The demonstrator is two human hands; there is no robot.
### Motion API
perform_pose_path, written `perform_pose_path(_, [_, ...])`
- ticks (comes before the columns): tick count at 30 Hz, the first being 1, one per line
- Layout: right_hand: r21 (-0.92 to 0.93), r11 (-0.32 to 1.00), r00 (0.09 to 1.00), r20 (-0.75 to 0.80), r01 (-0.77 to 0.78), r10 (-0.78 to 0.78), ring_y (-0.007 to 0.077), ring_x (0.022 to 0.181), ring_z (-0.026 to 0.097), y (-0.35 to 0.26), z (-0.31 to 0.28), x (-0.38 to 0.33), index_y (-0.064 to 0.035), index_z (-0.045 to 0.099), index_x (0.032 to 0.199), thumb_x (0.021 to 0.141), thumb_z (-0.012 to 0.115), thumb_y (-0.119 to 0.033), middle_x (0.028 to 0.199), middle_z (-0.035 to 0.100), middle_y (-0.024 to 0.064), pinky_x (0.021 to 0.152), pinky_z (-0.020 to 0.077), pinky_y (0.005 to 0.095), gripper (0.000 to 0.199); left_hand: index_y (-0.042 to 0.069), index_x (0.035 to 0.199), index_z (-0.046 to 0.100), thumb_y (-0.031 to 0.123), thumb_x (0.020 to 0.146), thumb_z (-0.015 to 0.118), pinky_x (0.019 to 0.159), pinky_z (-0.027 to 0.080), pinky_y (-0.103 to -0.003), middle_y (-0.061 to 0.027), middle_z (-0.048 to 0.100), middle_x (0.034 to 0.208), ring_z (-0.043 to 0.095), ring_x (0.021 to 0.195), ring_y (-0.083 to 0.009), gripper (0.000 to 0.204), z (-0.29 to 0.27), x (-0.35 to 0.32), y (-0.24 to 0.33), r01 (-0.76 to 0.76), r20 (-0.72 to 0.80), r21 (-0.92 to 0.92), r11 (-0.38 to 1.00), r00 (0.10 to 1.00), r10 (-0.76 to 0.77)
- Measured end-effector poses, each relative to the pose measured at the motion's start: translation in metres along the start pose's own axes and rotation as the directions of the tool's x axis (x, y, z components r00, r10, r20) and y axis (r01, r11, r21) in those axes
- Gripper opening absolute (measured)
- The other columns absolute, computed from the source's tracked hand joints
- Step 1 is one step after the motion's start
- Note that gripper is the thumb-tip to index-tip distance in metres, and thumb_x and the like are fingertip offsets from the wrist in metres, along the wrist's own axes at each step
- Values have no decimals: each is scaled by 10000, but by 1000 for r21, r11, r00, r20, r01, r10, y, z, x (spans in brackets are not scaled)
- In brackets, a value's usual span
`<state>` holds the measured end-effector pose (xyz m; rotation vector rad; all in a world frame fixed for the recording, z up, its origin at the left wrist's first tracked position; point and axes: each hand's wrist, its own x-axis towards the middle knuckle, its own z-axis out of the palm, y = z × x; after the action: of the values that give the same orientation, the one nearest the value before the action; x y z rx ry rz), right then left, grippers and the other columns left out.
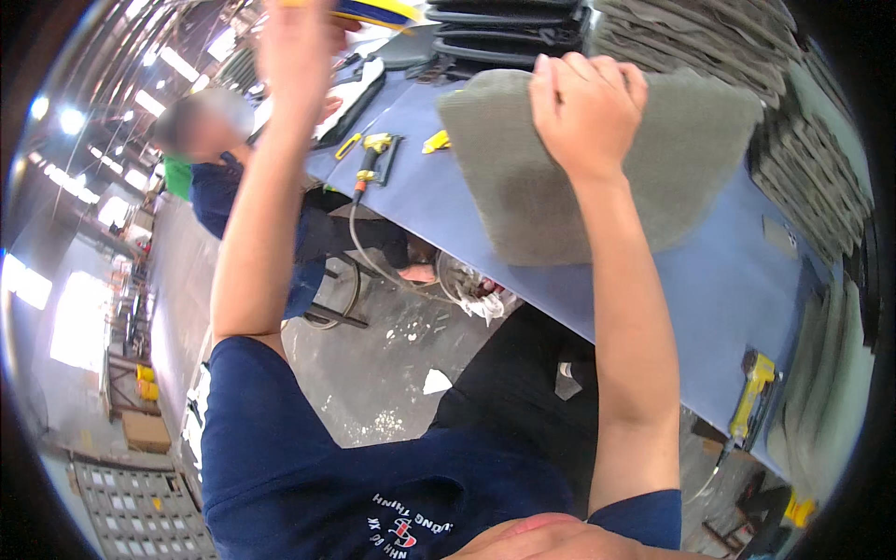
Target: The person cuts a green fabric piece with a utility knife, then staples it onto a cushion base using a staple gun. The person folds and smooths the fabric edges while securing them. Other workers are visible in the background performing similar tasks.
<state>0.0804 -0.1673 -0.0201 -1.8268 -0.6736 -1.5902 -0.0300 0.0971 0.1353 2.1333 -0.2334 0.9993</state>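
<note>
My right hand (pixel 586 107) grips the far edge of the grey pad (pixel 597 163), fingers curled over its top rim and closed on it. The pad lies on the blue worktop (pixel 719 308), directly under and ahead of that hand, with its near corner overhanging the worktop's left edge above the floor (pixel 373 364). Its long axis runs left to right across the worktop, tilted slightly down toward the left. The pad's surface looks like coarse felt or carpet; I cannot tell how thick it is.

My left hand (pixel 299 42) is raised high at the far left, reaching toward a yellow and blue object (pixel 378 11) at the top rim. Blur and the picture's edge hide its fingers, so I cannot tell whether it is spread or closed. The right hand is plainly the nearer one to the pad.

Edges and room: to the right of the pad stand stacks of similar grey pieces (pixel 812 177), close by its right side, and more dark stacks (pixel 509 28) lie just beyond it. A yellow tool (pixel 373 154) with a hose lies to the pad's left, near but apart. Another yellow tool (pixel 754 392) sits at the near right of the worktop. Bare worktop lies between the pad and that tool. A seated person (pixel 210 173) works at the far left, well apart from both my hands.
</note>
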Motion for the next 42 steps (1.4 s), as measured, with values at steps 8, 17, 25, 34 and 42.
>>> perform_pose_path(8, [-82, 996, 997, 77, 32, -26, 197, 882, 675, 5, -9, 4, -155, 795, 845, 1051, 694, -298, 844, 738, -38, 1023, 457, 425, 270, 18, 1096, 669, 389, 1171, 621, 636, 547, -296, -93, 767, 827, 696, 671, -127, 381, 21, -11, 38, 14, -14, -78, 997, 1000, -15])
perform_pose_path(17, [-91, 995, 995, 93, 47, -38, 185, 916, 689, 7, -2, 2, -157, 804, 861, 1067, 678, -294, 856, 746, -42, 1044, 451, 413, 277, 22, 1133, 627, 294, 1213, 556, 630, 576, -298, -73, 772, 862, 735, 688, -158, 293, 23, -17, 38, -77, -54, -250, 965, 996, 65])
perform_pose_path(25, [-66, 997, 989, 146, 35, -25, 184, 935, 689, 3, -3, 2, -163, 790, 848, 1073, 669, -312, 868, 745, -39, 1066, 435, 422, 295, 21, 1042, 690, 357, 1186, 593, 574, 518, -345, -63, 708, 754, 642, 607, -139, 378, 24, -15, -14, 6, -6, 205, 979, 1000, -5])
perform_pose_path(34, [-53, 998, 996, 87, 21, -16, 179, 939, 683, 0, 3, 1, -161, 786, 853, 1074, 667, -308, 870, 735, -42, 1056, 440, 416, 291, 24, 1051, 688, 402, 1163, 636, 680, 564, -425, -141, 719, 802, 714, 686, -226, 398, 30, -7, -26, -234, 28, 361, 903, 970, 240])
perform_pose_path(42, [-74, 996, 994, 106, 43, -36, 179, 934, 683, 5, 4, 1, -156, 791, 858, 1071, 674, -309, 873, 743, -42, 1043, 442, 413, 287, -1, 1104, 643, 386, 1162, 625, 624, 584, -362, -119, 732, 801, 722, 651, -182, 391, 51, -29, 1, 157, 215, 61, 986, 962, -167])
